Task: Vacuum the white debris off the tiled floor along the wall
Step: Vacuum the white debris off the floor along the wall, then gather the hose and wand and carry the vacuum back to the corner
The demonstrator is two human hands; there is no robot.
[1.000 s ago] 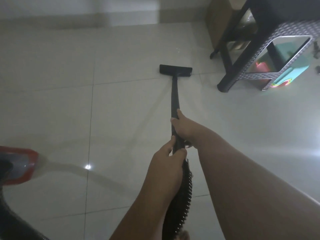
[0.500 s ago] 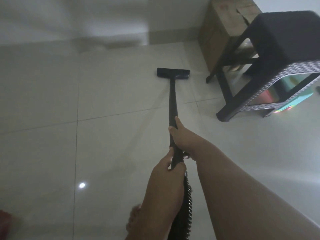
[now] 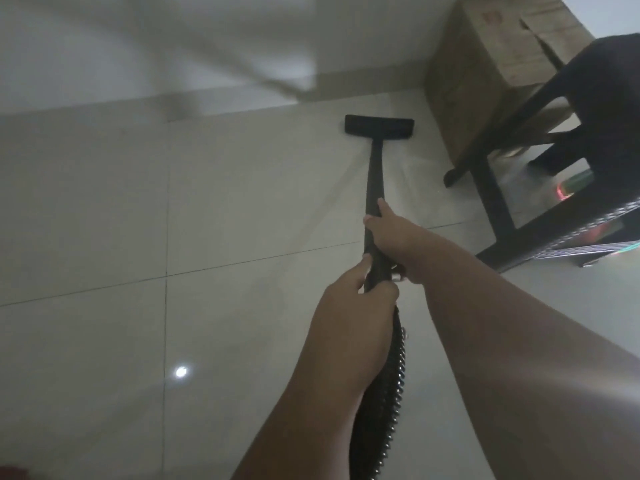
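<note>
Both hands, left hand and right hand, grip wand; nozzle near wall, beside box.

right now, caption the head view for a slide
Both hands grip the vacuum wand, floor head near the wall beside a cardboard box.

open tiled floor left of nozzle; cardboard box and black stool crowd right side.
</note>
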